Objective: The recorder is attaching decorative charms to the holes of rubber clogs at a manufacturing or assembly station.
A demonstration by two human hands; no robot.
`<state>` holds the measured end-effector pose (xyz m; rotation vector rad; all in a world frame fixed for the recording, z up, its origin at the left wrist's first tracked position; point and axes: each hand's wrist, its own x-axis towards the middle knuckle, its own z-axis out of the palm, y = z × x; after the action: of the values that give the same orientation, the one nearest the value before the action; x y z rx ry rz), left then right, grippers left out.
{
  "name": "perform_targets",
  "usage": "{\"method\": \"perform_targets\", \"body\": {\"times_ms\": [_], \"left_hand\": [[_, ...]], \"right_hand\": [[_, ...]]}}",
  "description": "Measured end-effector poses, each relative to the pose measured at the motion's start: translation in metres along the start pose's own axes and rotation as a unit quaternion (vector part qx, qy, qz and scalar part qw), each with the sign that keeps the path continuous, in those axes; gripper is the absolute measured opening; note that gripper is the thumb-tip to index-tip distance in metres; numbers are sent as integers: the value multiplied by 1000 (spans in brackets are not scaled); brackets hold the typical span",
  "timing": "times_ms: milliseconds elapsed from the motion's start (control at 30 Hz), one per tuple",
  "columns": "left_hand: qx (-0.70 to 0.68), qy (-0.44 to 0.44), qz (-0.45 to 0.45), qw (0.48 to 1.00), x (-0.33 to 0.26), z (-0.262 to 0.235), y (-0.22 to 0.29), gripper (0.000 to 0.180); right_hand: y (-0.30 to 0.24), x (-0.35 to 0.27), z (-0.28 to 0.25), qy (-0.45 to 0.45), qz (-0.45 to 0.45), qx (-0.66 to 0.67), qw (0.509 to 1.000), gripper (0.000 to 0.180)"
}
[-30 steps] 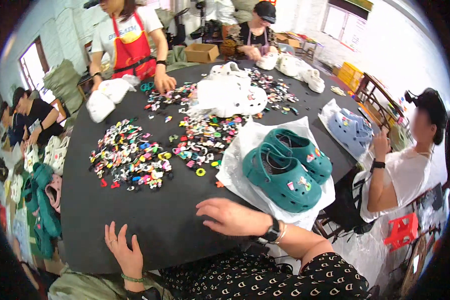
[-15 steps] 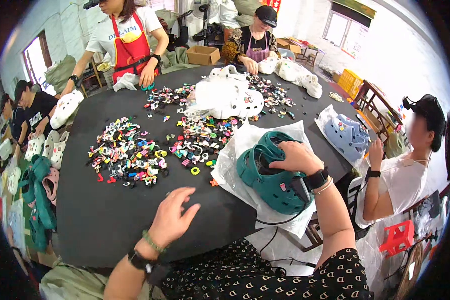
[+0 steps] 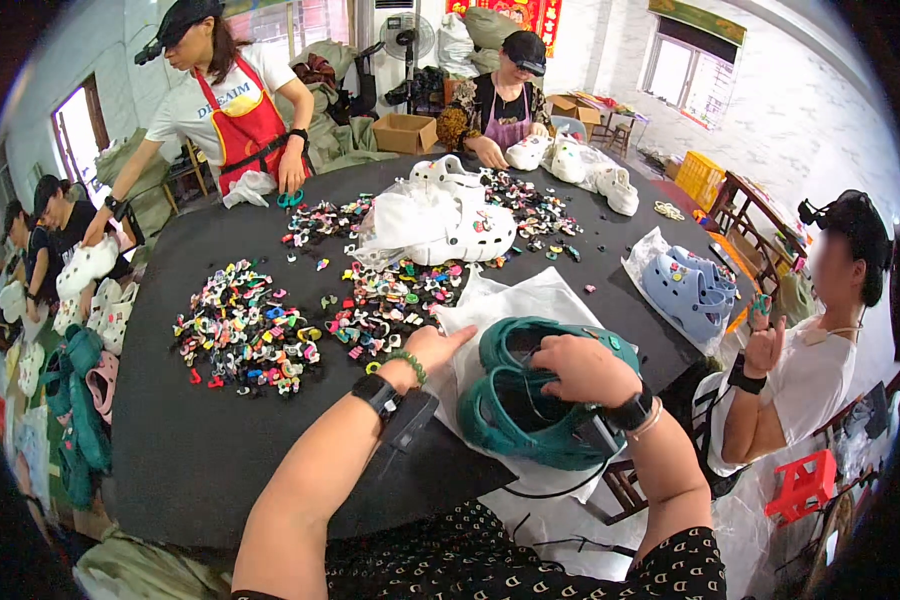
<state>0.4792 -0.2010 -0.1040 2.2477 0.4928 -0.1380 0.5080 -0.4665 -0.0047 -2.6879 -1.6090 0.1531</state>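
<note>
On a white bag (image 3: pixel 518 292), the right hand (image 3: pixel 592 372) holds green clogs (image 3: pixel 490 412).

Two teal clogs (image 3: pixel 555 446), seemingly upright

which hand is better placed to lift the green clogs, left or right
Probably the right hand: it is directly over the green clogs, while the left hand is off to their left, by the white wrapping.
</note>
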Motion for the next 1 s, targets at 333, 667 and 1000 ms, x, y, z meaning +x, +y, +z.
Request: {"method": "perform_targets", "body": {"times_ms": [333,667,1000], "left_hand": [[-379,-35,138,914,-62,-45,0,31],[-367,28,99,924,-235,-201,-76,73],[-185,221,-257,922,-436,-218,-224,23]], "right_hand": [[-24,-65,-56,102,-13,84,991,27],[-67,-65,-87,126,-88,103,983,22],[-146,36,-91,55,-295,25,954,26]]}}
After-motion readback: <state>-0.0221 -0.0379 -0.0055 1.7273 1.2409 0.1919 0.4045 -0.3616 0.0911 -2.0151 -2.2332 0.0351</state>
